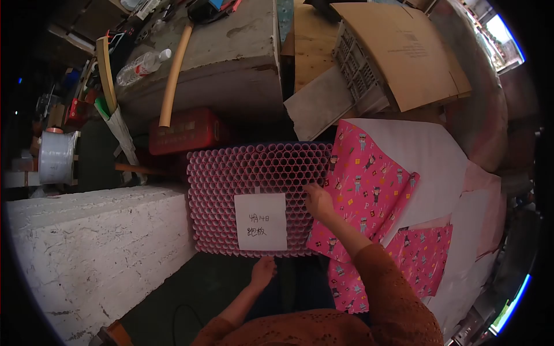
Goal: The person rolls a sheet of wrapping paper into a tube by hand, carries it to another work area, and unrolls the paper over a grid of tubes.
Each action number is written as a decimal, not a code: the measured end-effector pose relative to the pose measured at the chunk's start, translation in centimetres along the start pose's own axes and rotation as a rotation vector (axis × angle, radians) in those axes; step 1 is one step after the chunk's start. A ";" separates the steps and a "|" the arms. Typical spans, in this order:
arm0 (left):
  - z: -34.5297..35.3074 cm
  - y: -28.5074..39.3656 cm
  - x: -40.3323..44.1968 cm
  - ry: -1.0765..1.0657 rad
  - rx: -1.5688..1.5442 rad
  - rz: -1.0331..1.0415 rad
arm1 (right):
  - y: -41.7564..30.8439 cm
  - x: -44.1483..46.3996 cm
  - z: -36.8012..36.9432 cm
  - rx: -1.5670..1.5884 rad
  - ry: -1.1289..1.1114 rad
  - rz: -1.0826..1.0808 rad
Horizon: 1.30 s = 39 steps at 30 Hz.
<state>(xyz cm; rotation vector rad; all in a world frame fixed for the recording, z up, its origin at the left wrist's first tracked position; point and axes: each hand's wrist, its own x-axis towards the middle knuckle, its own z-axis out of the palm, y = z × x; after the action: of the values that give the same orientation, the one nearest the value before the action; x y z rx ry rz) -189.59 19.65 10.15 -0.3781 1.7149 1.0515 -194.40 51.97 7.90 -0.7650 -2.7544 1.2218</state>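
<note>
A large block of pink paper tubes (216,190) stands packed together in front of me, the round open ends facing up. A white paper sheet (261,230) with handwriting lies on the tubes' near middle. My right hand (318,202) is over the right part of the block, fingers curled together near the tube ends; whatever they hold, if anything, is too small to make out. My left hand (264,272) is closed just below the block's near edge, its fingertips hidden. Pink printed wrapping paper (369,184) lies right of the block, partly rolled and close to my right forearm.
A white rough block wall (104,230) runs along the left. Behind the tubes stand a red case (187,131) and a concrete ledge with a plastic bottle (141,66). Flat cardboard (404,52) rests on a grey crate (355,63) at the back right.
</note>
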 end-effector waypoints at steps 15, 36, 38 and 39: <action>1.7 27.2 -31.5 -1.984 -0.176 0.645 | -8.9 -39.4 11.1 -0.050 -0.341 0.612; 23.5 -3.2 -17.6 -0.882 0.754 0.561 | -23.8 -64.6 28.8 0.581 0.332 1.177; 27.1 -4.0 -6.4 -0.534 0.907 1.063 | -25.6 -65.6 30.7 0.644 0.348 1.270; 28.5 -3.1 -3.5 -0.419 0.986 1.105 | -26.3 -65.9 31.3 0.699 0.337 1.338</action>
<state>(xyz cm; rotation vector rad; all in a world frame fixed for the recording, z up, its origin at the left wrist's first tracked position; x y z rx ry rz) -168.71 39.63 9.71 1.4417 1.7767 0.7372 -154.61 -14.15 15.64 -2.4271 -1.1358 1.6898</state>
